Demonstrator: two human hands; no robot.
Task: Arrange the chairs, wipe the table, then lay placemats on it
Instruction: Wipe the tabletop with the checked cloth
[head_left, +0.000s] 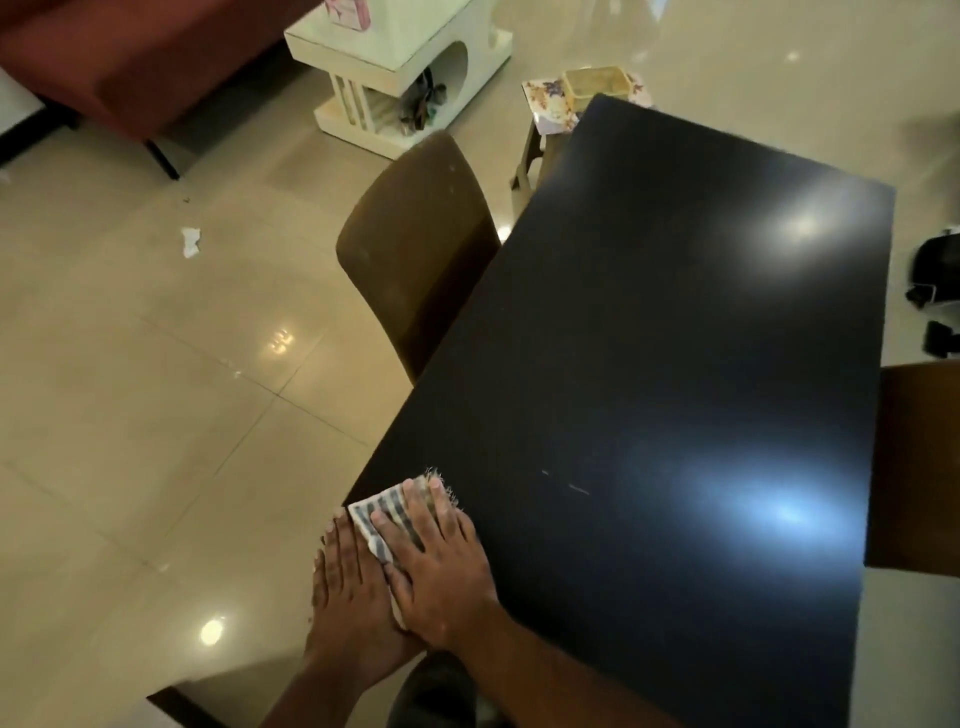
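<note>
A glossy black table (675, 338) fills the right half of the view. At its near left corner lies a striped fringed cloth (382, 512). My right hand (441, 561) presses flat on the cloth with fingers spread. My left hand (348, 587) lies flat beside it at the table's edge, touching the cloth's left side. A brown chair (415, 249) stands tucked against the table's left side. Another brown chair (914, 467) shows at the right edge.
A small stool (540, 140) with floral placemats (545, 101) and a basket (597, 83) stands beyond the far end. A white stand (395, 67) and a red sofa (130, 62) sit at the back left. A crumpled tissue (191, 242) lies on the tiled floor. Dark items (935, 270) sit at right.
</note>
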